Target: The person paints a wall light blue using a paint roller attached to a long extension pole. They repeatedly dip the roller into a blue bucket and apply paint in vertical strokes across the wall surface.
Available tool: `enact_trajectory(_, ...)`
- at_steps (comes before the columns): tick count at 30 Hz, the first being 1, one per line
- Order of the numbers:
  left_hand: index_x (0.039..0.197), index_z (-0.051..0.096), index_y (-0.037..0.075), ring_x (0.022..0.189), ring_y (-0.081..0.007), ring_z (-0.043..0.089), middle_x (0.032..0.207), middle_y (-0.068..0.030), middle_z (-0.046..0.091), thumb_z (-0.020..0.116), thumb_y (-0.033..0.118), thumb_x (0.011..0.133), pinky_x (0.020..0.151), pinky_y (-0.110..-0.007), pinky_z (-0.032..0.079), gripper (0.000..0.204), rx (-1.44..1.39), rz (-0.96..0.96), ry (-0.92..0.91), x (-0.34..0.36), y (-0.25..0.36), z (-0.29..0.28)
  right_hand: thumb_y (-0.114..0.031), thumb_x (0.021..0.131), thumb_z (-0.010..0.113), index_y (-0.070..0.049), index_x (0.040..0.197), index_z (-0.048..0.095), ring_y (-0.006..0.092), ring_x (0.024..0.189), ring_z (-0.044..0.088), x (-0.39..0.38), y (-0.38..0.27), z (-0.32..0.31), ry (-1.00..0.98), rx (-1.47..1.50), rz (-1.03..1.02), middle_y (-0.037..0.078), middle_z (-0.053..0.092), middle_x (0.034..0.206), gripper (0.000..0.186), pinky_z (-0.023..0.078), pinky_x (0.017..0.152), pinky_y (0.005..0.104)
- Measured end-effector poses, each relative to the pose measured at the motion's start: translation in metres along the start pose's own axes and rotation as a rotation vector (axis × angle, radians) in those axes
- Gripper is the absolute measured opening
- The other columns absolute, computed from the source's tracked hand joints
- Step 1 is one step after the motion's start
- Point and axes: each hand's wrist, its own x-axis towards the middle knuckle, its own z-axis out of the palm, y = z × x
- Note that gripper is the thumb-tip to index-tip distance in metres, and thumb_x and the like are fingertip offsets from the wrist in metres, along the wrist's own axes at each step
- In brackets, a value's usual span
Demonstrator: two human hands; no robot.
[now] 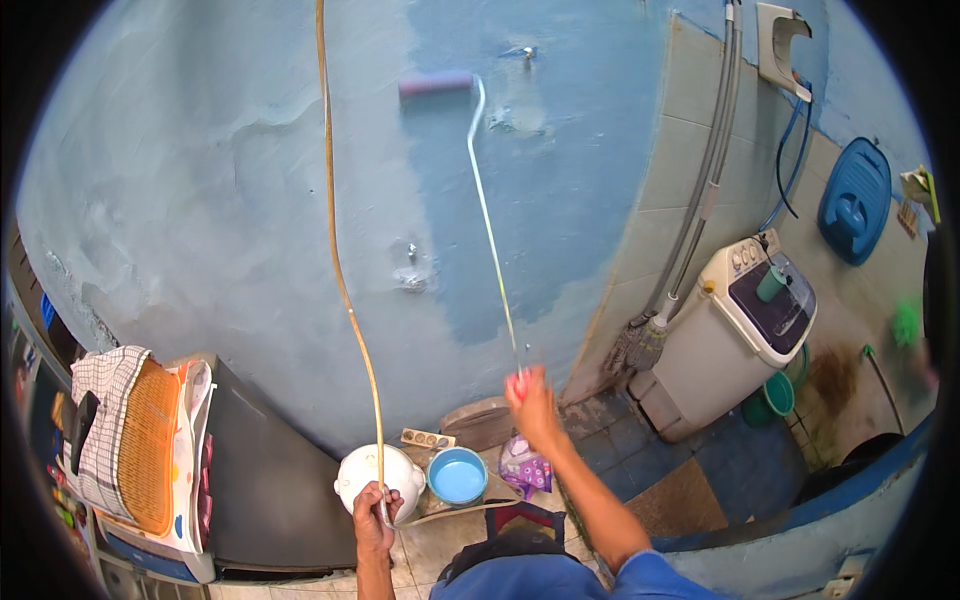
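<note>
My right hand (pixel 535 408) is closed round the red handle of a long-framed paint roller (pixel 492 225). The purple roller sleeve (pixel 436 84) lies against the blue wall (pixel 560 190), high up, at the border between darker and paler blue. Lower left, my left hand (pixel 375 515) grips a long tan hose or cable (pixel 341 262), which runs up in front of the wall past the top of the view. A white rounded pot-like container (pixel 362 466) is just behind that hand. Beside it stands a round tub (pixel 457 477) with light blue paint inside.
A dark refrigerator-like cabinet (pixel 265 465) stands at left, with an orange basket (pixel 148 450) and cloths nearby. A power strip (pixel 428 438) and a purple bag (pixel 526 466) flank the tub. Right are mops (pixel 655 330), a washing machine (pixel 735 330) and a green bucket (pixel 775 395).
</note>
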Motion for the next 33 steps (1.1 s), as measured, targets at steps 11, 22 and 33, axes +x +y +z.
enact_trajectory(11, 0.074, 0.051, 0.008, 0.07, -0.0167, 0.055, 0.067, -0.0026, 0.052, 0.056, 0.019, 0.075, 0.064, -0.029, 0.051, 0.012, 0.077, 0.023, 0.002, 0.0, 0.008, -0.001, -0.023, 0.08, 0.062, 0.001, 0.101, 0.046, 0.0432, 0.072, 0.059, -0.07, 0.054, -0.03, 0.054, 0.005, 0.107, 0.028, 0.059, 0.077, 0.036, 0.046, 0.062, 0.0456)
enact_trajectory(22, 0.076, 0.051, 0.007, 0.07, -0.0166, 0.055, 0.067, -0.0024, 0.052, 0.057, 0.019, 0.074, 0.064, -0.029, 0.051, 0.013, 0.072, 0.034, 0.033, -0.005, 0.0, 0.005, -0.019, 0.081, 0.06, 0.001, 0.091, 0.047, 0.0331, 0.062, 0.061, 0.032, 0.055, -0.073, 0.229, -0.025, -0.047, 0.02, 0.057, 0.065, 0.026, 0.045, 0.054, 0.0393)
enact_trajectory(33, 0.075, 0.05, 0.008, 0.071, -0.0164, 0.054, 0.067, -0.002, 0.051, 0.057, 0.019, 0.074, 0.065, -0.029, 0.049, 0.013, 0.085, 0.03, 0.047, -0.003, -0.01, 0.022, -0.02, 0.081, 0.06, 0.002, 0.095, 0.042, 0.0444, 0.075, 0.058, 0.031, 0.055, -0.079, 0.108, 0.001, 0.021, 0.026, 0.058, 0.073, 0.032, 0.045, 0.06, 0.0461)
